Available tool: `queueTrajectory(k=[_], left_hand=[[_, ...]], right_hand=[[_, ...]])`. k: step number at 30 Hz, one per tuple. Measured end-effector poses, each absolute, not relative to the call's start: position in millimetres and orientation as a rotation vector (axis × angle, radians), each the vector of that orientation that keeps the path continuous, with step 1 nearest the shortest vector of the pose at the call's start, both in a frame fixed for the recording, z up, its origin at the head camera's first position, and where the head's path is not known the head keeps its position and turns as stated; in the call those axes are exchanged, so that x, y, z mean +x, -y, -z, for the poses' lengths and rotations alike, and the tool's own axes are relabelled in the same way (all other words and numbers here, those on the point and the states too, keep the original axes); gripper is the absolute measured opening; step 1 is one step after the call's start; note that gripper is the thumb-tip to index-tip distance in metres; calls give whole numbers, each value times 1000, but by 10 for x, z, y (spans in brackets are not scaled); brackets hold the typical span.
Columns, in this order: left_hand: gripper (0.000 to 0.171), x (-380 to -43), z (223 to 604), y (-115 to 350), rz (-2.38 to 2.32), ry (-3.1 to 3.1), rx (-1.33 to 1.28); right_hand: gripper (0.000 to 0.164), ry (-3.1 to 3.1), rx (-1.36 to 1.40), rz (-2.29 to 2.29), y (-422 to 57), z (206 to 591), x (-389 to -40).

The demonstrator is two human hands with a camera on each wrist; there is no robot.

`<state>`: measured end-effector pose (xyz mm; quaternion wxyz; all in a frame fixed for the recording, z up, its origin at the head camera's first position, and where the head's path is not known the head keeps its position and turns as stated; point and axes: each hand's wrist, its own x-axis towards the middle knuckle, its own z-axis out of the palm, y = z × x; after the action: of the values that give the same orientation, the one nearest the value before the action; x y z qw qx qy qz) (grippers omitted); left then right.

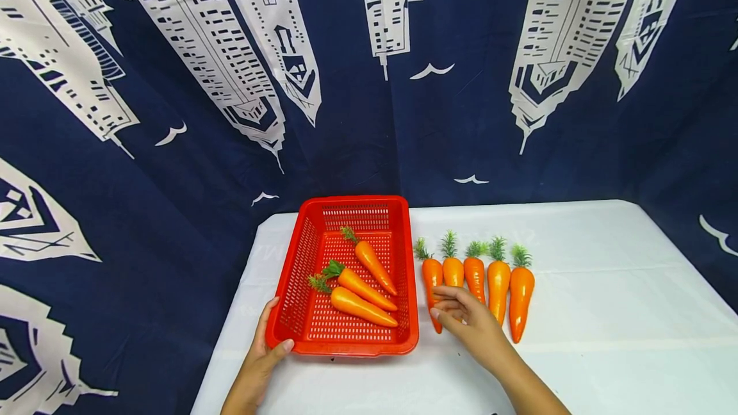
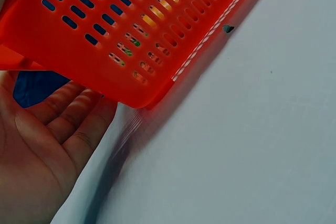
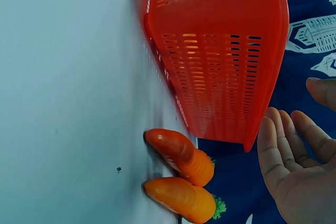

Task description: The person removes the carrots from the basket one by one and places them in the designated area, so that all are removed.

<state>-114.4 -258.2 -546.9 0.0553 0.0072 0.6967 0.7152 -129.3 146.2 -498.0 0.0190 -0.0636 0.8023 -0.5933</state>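
Note:
A red plastic basket point(image 1: 343, 347) with slotted walls stands on the white table; three orange toy carrots point(image 1: 364, 308) with green tops lie in it. My left hand point(image 1: 258, 358) grips the basket's near left corner, thumb at the rim and fingers against the outer side. In the left wrist view those fingers point(image 2: 84, 124) reach up along the basket wall. My right hand point(image 1: 469, 324) hovers over the row of carrots point(image 1: 521, 300) right of the basket, overlapping the leftmost ones. Its fingers are loosely bent and hold nothing; the right wrist view shows the palm point(image 3: 310, 192) bare.
Several carrots lie side by side in that row, leafy tops pointing away from me. A white cloth covers the table point(image 1: 611, 312). Behind it hangs a dark blue curtain point(image 1: 461, 120) printed with white buildings and birds.

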Motion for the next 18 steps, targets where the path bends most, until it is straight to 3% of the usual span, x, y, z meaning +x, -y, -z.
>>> queueTrajectory(k=[18], left_hand=[[83, -1141, 5452, 2573, -2173, -2138, 23]], right_hand=[[40, -2383, -393, 1925, -1304, 4904, -1293]])
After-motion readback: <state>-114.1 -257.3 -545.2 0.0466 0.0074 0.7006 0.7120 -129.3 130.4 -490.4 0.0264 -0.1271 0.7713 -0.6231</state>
